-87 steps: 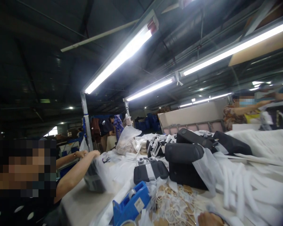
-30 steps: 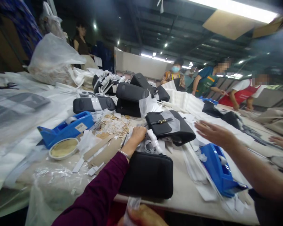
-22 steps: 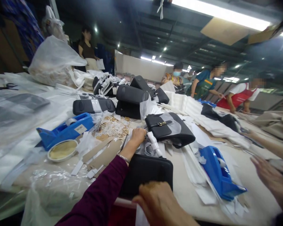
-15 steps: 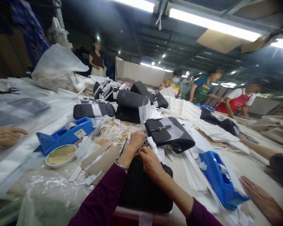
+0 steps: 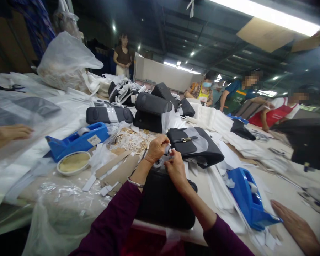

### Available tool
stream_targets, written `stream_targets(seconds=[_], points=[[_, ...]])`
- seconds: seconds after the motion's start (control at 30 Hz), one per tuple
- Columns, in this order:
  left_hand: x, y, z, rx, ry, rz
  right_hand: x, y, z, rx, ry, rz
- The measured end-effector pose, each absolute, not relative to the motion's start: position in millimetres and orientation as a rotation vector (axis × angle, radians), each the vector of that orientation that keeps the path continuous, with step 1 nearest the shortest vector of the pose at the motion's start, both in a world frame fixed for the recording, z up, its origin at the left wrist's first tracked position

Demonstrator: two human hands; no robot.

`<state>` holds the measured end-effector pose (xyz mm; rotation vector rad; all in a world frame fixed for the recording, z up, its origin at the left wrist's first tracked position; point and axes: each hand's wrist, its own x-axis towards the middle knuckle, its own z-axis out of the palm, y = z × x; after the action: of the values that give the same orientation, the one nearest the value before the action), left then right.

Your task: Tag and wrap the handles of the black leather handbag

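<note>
A black bag [image 5: 166,202] lies at the table's near edge, below both hands. My left hand [image 5: 156,147] is closed in a pinch at the bag's far end, on white wrapping material [image 5: 161,161]. Close to its right, my right hand [image 5: 176,167] pinches the same white material, fingers bent. The wrapping sits around something at the top of the bag, partly hidden by the fingers. Just beyond my right hand rests another black bag [image 5: 194,145] with a buckled strap and a translucent sheet on it.
Blue tape dispensers [image 5: 77,140] [image 5: 252,199] stand left and right. A round dish [image 5: 74,163], cardboard strips [image 5: 120,174] and tangled cords [image 5: 133,140] lie left of my hands. Other people's hands [image 5: 10,135] [image 5: 296,224] rest at both sides. More black bags [image 5: 152,110] are piled behind.
My hands have shifted slightly, and the white wrapping between them now looks looser. The view has tilted down a little. A black bag has appeared at the far right.
</note>
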<state>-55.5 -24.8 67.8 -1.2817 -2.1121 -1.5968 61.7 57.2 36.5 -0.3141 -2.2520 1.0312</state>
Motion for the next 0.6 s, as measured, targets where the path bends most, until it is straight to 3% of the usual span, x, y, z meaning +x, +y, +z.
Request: stream_targets(seconds=[0.33, 0.47, 0.6], points=[[-41, -44, 62, -1.679, -1.997, -2.258, 54, 57, 53, -0.519, -2.108, 1.503], [-37, -50, 64, -1.51, -2.01, -2.128, 58, 54, 56, -0.512, -2.066, 1.557], [-31, -61, 52, -1.161, -2.111, -1.773, 64, 52, 60, -0.452, -2.026, 1.41]])
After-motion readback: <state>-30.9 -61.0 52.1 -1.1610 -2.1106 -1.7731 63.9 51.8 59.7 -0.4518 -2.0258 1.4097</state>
